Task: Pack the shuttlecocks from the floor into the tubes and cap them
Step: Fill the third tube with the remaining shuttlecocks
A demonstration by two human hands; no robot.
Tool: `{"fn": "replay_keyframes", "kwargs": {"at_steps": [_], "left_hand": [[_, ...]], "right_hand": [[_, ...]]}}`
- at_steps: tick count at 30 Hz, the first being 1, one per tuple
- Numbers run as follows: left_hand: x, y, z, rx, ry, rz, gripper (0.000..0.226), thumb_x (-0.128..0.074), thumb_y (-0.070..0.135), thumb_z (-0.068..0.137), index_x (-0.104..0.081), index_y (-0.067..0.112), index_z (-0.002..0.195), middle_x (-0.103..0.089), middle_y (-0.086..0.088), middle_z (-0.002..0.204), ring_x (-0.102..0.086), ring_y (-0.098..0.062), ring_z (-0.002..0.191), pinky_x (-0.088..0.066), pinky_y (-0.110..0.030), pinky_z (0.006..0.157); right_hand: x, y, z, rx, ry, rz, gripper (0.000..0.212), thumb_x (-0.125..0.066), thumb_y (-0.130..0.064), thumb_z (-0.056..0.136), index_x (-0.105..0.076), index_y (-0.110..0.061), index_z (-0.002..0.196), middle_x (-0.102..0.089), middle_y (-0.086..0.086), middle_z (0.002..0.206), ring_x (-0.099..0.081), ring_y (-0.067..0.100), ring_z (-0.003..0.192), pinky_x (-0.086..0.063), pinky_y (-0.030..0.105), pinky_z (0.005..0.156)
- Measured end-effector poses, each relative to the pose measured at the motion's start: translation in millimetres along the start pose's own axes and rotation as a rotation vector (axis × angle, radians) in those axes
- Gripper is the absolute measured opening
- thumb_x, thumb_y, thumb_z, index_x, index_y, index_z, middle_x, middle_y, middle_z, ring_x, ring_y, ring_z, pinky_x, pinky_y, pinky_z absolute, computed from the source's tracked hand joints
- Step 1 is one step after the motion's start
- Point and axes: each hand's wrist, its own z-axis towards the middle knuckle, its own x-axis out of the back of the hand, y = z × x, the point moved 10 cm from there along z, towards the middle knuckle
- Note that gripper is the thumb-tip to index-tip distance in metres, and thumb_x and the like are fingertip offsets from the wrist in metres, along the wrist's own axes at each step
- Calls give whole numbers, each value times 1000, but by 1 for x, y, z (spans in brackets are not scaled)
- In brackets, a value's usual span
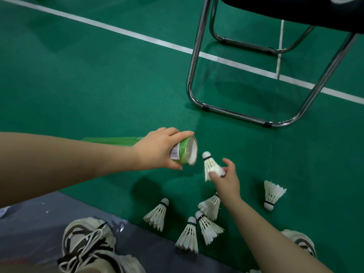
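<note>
Gripping with the left hand (157,148) a green cardboard tube (180,152) just behind its open, white-lined mouth, held roughly level and low over the green court floor (98,85), mouth turned to the right. Pinching with the right hand (226,180) the skirt of a white feather shuttlecock (210,164), cork end aimed up and left at that mouth, just beside the rim but not yet inside. Leaving at least five more white feather shuttlecocks (189,233) loose on the floor nearer in, between two pale laced trainers (88,243), with a chrome-framed folding chair (197,75) farther off to the right. Most likely to go wrong at the entry: catching the cork on the rim through an off-line approach, or crushing feathers by squeezing the skirt too hard. Also risking a lost one-handed grip on the tube when pushing against it, and scattering the loose ones with the right forearm, passing directly over one of them. No cap in sight.
</note>
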Motion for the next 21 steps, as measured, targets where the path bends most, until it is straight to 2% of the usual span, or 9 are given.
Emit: {"fn": "replay_keyframes", "kwargs": {"at_steps": [2, 4, 10, 14, 16, 18, 21], "left_hand": [[2, -1, 1, 6, 8, -7, 98, -77, 52, 62, -25, 33, 143, -50, -1, 121, -46, -23, 107, -38, -34, 94], [5, -2, 1, 19, 16, -19, 97, -77, 51, 62, -26, 34, 142, -49, 0, 122, -46, -23, 107, -39, -36, 94], [8, -5, 3, 32, 24, -14, 98, -78, 51, 61, -26, 34, 142, -49, 0, 123, -46, -24, 108, -40, -37, 94], [6, -6, 4, 41, 21, -13, 98, -77, 52, 61, -25, 34, 142, -49, 0, 122, -46, -24, 107, -41, -39, 93], [6, -6, 4, 42, 25, -30, 98, -78, 51, 60, -27, 33, 142, -50, 0, 121, -47, -24, 106, -41, -40, 92], [7, -3, 6, 39, 36, -43, 98, -78, 51, 59, -28, 32, 141, -51, -1, 120, -47, -24, 106, -42, -41, 92], [7, 4, 8, 25, 42, -58, 98, -79, 49, 58, -30, 31, 141, -52, -2, 119, -49, -25, 105, -42, -42, 92]], "right_hand": [[14, -15, 1, -3, 92, 243, 53, -56, -19, 82, -42, -19, 133, -56, 4, 101, -51, 12, 74, -40, 26, 61], [24, -28, 0, 16, 141, 423, 53, -47, -26, 73, -50, -20, 125, -59, -1, 95, -51, 10, 74, -42, 26, 63], [39, -58, 2, 58, 166, 669, 34, -43, -24, 72, -60, -26, 101, -57, -2, 81, -50, 11, 72, -40, 28, 67], [31, -96, -3, 224, 18, 573, 29, -43, -22, 75, -58, -24, 99, -55, 1, 74, -52, 8, 60, -43, 22, 53], [21, -112, -8, 303, -89, 461, 29, -43, -21, 75, -59, -26, 98, -56, 2, 74, -53, 12, 60, -44, 25, 51], [8, -123, -14, 365, -164, 247, 29, -43, -26, 77, -58, -30, 101, -57, -2, 75, -53, 13, 64, -43, 30, 57], [-9, -131, -18, 403, -153, 38, 46, -38, -40, 82, -48, -27, 125, -57, -2, 105, -54, 13, 92, -43, 31, 79]]}}
